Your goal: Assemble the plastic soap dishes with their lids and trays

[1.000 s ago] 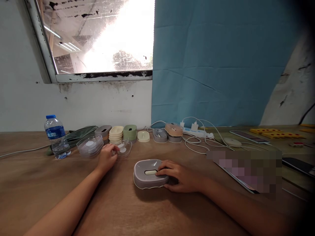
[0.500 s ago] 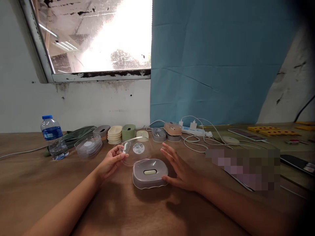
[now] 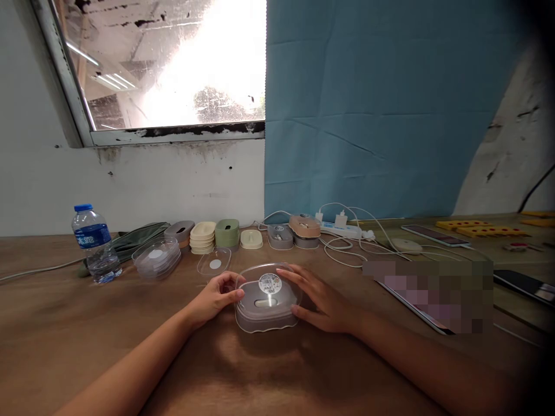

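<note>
A grey oval box (image 3: 265,318) with a slot in its top sits on the table between my hands. Over it, tilted, is a clear plastic lid (image 3: 284,290) with a round printed sticker. My left hand (image 3: 217,297) pinches the lid's left edge between thumb and fingers. On the opposite side, my right hand (image 3: 323,297) grips the lid's right edge, fingers along the rim and thumb low near the box. Whether the lid touches the box all round I cannot tell.
Behind my left hand lies another clear lid (image 3: 221,262); stacked clear lids (image 3: 156,257) are further left, near a water bottle (image 3: 93,242). Cream boxes (image 3: 202,237), a green box (image 3: 227,233) and a power strip (image 3: 342,230) line the back. A phone (image 3: 436,236) lies right.
The lid has moved right and toward me, over the grey box. My left hand followed it, and my right hand has closed onto its right edge. The clear lid behind now shows plainly.
</note>
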Available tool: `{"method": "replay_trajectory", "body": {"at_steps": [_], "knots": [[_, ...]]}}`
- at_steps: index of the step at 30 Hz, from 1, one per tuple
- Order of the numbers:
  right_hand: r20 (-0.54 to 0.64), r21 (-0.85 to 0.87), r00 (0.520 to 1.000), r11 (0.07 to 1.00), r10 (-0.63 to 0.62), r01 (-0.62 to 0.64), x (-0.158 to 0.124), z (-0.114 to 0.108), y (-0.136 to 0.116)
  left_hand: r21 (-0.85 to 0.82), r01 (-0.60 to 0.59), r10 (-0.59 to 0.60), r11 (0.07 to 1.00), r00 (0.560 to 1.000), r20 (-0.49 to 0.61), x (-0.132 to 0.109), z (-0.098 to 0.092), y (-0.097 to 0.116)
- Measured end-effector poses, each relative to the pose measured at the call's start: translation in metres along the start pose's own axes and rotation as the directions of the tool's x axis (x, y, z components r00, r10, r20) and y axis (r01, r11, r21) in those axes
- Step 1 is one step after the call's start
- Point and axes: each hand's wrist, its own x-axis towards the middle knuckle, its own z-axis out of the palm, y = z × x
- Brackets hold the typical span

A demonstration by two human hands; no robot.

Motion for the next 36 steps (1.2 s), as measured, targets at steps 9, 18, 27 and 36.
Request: {"method": "replay_trajectory", "body": {"at_steps": [9, 18, 27, 36], "knots": [[0.237, 0.133, 0.961, 0.975, 0.144, -0.179, 0.0, 0.0, 0.0, 0.139, 0.084, -0.077, 0.987, 0.996, -0.054, 0.003, -0.001, -0.003], [0.259, 0.061, 0.966, 0.998, 0.014, -0.031, 0.003, 0.0, -0.003, 0.145, 0.071, -0.09, 0.987, 0.988, 0.123, 0.0, -0.01, 0.007], [0.202, 0.196, 0.979, 0.98, 0.002, -0.043, 0.001, 0.005, -0.007, 0.26, -0.039, 0.005, 0.965, 0.992, 0.129, 0.0, -0.01, 0.002], [0.076, 0.164, 0.997, 0.985, 0.032, -0.045, -0.004, 0.015, 0.022, 0.519, -0.279, 0.464, 0.808, 0.844, -0.268, 0.007, -0.022, 0.0]]}}
